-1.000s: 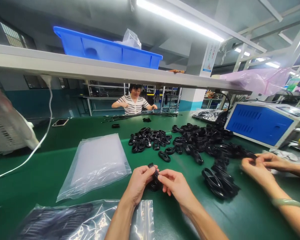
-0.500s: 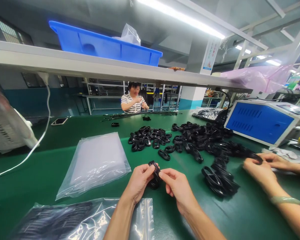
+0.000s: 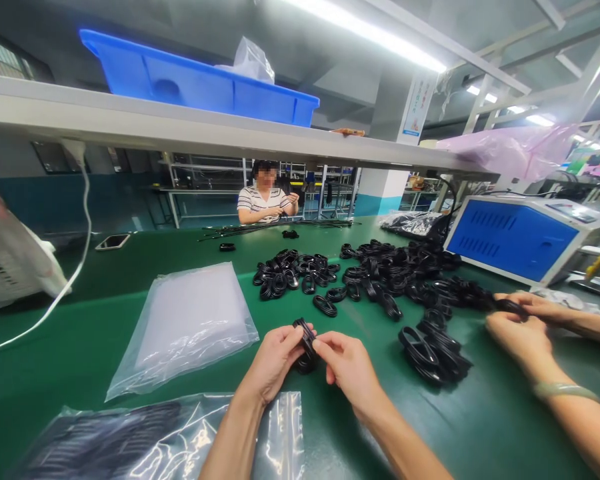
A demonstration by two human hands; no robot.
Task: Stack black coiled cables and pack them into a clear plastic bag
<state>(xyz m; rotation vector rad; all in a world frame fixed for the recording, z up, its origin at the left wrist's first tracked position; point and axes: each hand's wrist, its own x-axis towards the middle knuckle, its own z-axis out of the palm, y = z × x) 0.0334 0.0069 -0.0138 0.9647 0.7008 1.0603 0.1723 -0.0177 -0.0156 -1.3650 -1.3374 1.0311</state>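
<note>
Just above the green table (image 3: 105, 313), my left hand (image 3: 275, 360) and my right hand (image 3: 347, 367) meet, both pinched shut on one small black coiled cable bundle (image 3: 306, 343). The coil stands on edge between my fingertips. Beyond them lies a heap of several similar black coils (image 3: 380, 273). A stack of clear plastic bags (image 3: 187, 323) rests flat to the left of my hands. Near the front edge lies a clear bag filled with black coils (image 3: 120, 440).
A co-worker's two hands (image 3: 523, 330) hold a black coil at the right. Another person in a striped shirt (image 3: 265, 200) sits across the table. A blue machine (image 3: 517, 240) stands at right, a blue bin (image 3: 195, 77) on the overhead shelf, a white cord (image 3: 77, 267) at left.
My hands stay together on the coil and have turned it slightly. The person across the table has drawn both arms in towards the chest. The view has shifted a little.
</note>
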